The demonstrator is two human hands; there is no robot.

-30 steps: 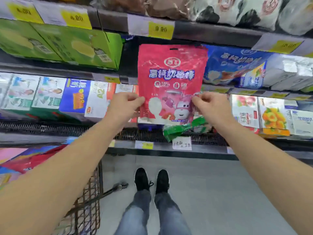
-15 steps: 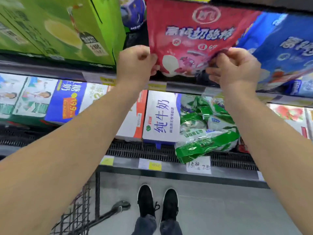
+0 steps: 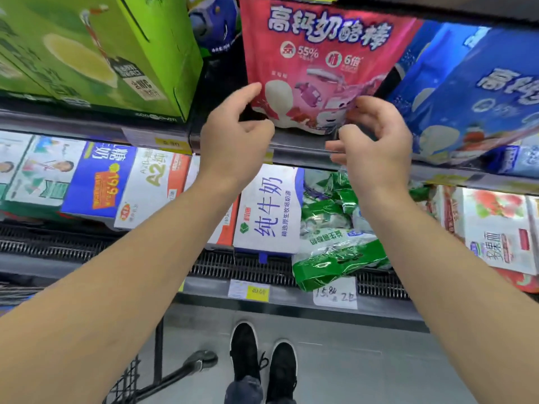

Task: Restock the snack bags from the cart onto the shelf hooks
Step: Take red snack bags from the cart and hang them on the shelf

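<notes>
A red snack bag [image 3: 318,62] with white lettering hangs in front of the upper shelf; its top and any hook are cut off by the frame's upper edge. My left hand [image 3: 236,132] is at the bag's lower left corner, thumb and forefinger spread apart, the forefinger tip just touching the edge. My right hand [image 3: 376,135] is at the lower right corner with loosely curled fingers, fingertips brushing the crumpled corner and the thumb apart below it. A corner of the wire cart [image 3: 131,380] shows at the bottom left.
Blue snack bags [image 3: 466,94] hang right of the red one, and green cartons [image 3: 96,53] stand to its left. The shelf below holds milk cartons [image 3: 268,208] and loose green packets [image 3: 335,252]. My black shoes [image 3: 262,354] stand on the grey floor.
Both hands lifted the red bag up to the top shelf level. Their pinch on its lower corners has since loosened, and the fingers have spread.
</notes>
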